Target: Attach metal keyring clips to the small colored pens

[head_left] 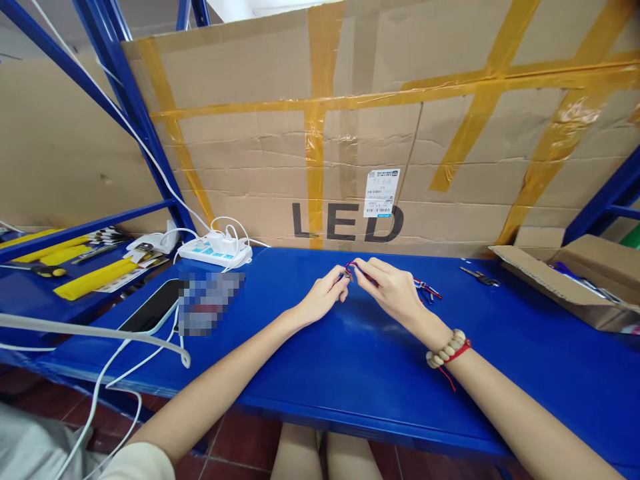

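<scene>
My left hand point(327, 295) pinches a small metal piece point(347, 274), perhaps a ring, between thumb and fingers. Close to it, my right hand point(387, 287) grips a purple carabiner point(351, 264), whose curved end shows at the fingertips. The two pieces meet or nearly meet; the small gap between the hands does not show which. Beyond my right hand lie several red, blue and silver carabiners point(429, 291) on the blue table, partly hidden by the hand. A beaded bracelet point(447, 349) and a red string circle my right wrist.
The blue table point(310, 373) ends at a large taped cardboard box point(240, 153). On the left are a white power strip point(215, 251), a phone point(157, 307), cables and yellow tubes point(95, 277). On the right are keys point(480, 276) and an open carton point(575, 283).
</scene>
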The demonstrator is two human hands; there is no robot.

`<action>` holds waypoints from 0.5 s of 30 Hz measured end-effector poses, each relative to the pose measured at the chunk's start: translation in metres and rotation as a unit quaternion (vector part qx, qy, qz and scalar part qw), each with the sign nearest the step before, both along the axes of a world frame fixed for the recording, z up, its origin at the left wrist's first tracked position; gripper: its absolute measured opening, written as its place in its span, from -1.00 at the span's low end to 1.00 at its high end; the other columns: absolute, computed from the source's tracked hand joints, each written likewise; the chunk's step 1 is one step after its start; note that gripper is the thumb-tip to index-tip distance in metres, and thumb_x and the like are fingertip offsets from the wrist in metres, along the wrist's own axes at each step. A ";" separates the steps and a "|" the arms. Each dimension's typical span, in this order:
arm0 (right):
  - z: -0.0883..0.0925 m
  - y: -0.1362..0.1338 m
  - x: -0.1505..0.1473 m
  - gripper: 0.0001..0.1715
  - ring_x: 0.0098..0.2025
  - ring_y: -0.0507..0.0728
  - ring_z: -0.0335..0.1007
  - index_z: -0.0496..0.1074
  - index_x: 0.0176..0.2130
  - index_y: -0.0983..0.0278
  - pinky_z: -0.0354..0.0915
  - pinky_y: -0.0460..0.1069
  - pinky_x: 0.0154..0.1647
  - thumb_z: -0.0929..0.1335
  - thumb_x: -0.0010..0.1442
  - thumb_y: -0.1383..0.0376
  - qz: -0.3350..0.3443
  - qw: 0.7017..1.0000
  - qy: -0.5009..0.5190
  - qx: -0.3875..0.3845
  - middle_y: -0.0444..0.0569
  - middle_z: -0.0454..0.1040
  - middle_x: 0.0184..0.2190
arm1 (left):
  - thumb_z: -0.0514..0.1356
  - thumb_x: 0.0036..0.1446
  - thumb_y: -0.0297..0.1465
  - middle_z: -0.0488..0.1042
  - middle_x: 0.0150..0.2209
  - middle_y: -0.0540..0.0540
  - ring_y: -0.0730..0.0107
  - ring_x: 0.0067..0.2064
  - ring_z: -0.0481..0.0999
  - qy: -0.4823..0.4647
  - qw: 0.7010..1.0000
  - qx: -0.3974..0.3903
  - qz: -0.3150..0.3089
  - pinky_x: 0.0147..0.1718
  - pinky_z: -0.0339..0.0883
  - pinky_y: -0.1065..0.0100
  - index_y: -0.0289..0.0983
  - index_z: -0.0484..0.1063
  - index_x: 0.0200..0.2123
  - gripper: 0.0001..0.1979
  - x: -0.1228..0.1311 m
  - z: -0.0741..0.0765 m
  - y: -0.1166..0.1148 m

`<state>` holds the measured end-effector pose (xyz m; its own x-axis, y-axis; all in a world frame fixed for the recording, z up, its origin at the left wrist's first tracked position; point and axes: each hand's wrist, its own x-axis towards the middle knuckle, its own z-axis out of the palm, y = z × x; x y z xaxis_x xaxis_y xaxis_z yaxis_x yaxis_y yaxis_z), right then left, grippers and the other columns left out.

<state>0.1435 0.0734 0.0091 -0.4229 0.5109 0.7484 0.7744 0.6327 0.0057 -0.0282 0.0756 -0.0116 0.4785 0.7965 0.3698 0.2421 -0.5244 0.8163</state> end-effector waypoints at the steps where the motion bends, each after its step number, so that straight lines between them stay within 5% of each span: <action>1: -0.001 0.000 0.000 -0.59 -0.42 -0.02 0.35 0.43 -0.14 0.29 0.11 -0.14 -0.53 0.11 0.30 0.20 0.000 1.000 0.000 0.005 -0.04 0.46 -0.41 | -0.12 0.24 -0.20 0.26 -0.53 0.08 0.53 -0.46 0.24 -0.007 1.000 -0.005 -0.005 -0.36 0.12 0.46 -0.28 0.21 -0.23 -0.72 0.000 0.000 0.000; 15: -0.005 0.000 -0.001 -0.56 -0.43 -0.02 0.35 0.44 -0.15 0.30 0.13 -0.15 -0.54 0.10 0.30 0.16 0.013 1.000 0.010 -0.013 -0.04 0.43 -0.46 | -0.12 0.21 -0.12 0.17 -0.57 0.08 0.60 -0.58 0.03 -0.111 0.990 -0.080 -0.041 -0.55 -0.05 0.47 -0.31 0.20 -0.32 -0.64 0.003 -0.004 0.003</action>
